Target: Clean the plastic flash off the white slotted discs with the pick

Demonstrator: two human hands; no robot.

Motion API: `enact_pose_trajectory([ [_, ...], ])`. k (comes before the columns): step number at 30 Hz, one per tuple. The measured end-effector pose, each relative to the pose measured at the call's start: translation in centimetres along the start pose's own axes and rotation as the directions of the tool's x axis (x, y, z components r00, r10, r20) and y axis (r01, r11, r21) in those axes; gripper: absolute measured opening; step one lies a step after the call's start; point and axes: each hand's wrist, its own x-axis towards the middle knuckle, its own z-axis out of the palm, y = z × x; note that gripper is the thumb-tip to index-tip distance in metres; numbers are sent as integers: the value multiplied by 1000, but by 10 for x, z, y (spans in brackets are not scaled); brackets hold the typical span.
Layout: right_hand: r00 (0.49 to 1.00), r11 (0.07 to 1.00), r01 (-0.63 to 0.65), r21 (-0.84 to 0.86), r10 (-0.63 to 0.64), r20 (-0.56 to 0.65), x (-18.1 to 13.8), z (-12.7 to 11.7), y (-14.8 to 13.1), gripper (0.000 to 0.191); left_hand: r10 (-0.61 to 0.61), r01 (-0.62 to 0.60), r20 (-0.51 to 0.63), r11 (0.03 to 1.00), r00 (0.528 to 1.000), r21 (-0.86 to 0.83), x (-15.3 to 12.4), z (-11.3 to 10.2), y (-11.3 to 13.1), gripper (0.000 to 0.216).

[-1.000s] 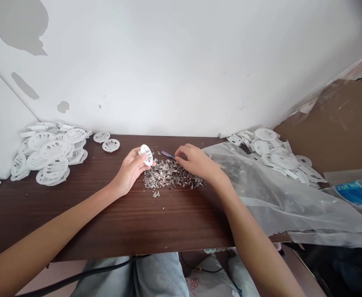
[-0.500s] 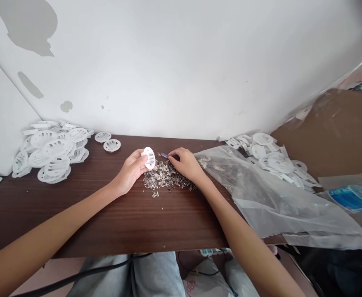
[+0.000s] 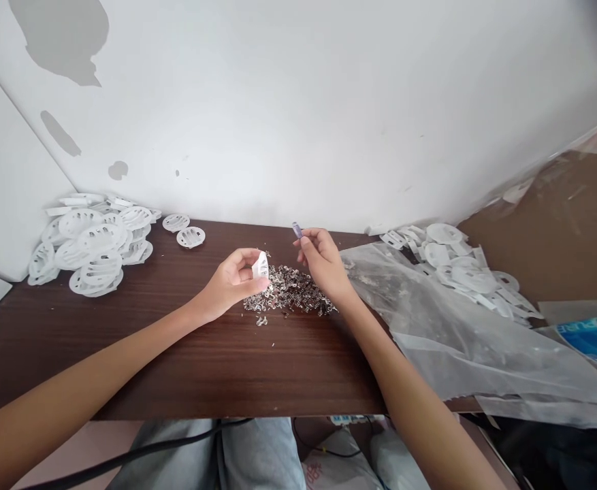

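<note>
My left hand (image 3: 235,280) pinches a white slotted plastic disc (image 3: 261,265) by its edge, tilted nearly side-on to me. Between the thumb and fingers of my right hand (image 3: 322,258) is a small translucent purplish stick (image 3: 297,230), pointing up and to the left; its exact kind does not show. Below and between both hands lies a heap of small shiny metal clips (image 3: 298,289), with a few loose ones at its near edge. Both hands are raised over the far half of the dark brown table (image 3: 186,367).
Many similar white discs (image 3: 99,238) are piled at the left, two lying apart beside them. More white pieces (image 3: 461,265) are heaped at the right behind a clear plastic sheet (image 3: 431,333). A white wall (image 3: 278,116) stands behind; a cardboard sheet (image 3: 563,231) is far right.
My right hand has lifted from the clips' far edge, bringing the purplish stick up. My left hand has turned the disc from face-on to nearly edge-on. The view has shifted slightly.
</note>
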Motion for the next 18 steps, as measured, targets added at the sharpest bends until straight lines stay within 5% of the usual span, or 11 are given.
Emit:
enact_pose_trajectory([
  [7, 988, 821, -152, 550, 111, 108, -15, 8, -27, 39, -39, 38, -14, 999, 999, -20, 1, 2, 2, 57],
  [14, 993, 903, 11, 429, -60, 101, -22, 10, -30, 52, -61, 61, -39, 998, 997, 21, 1, 3, 3, 57],
  [18, 995, 944, -15, 329, -17, 94, -24, 14, -26, 57, -57, 55, -69, 998, 996, -23, 1, 4, 5, 55],
])
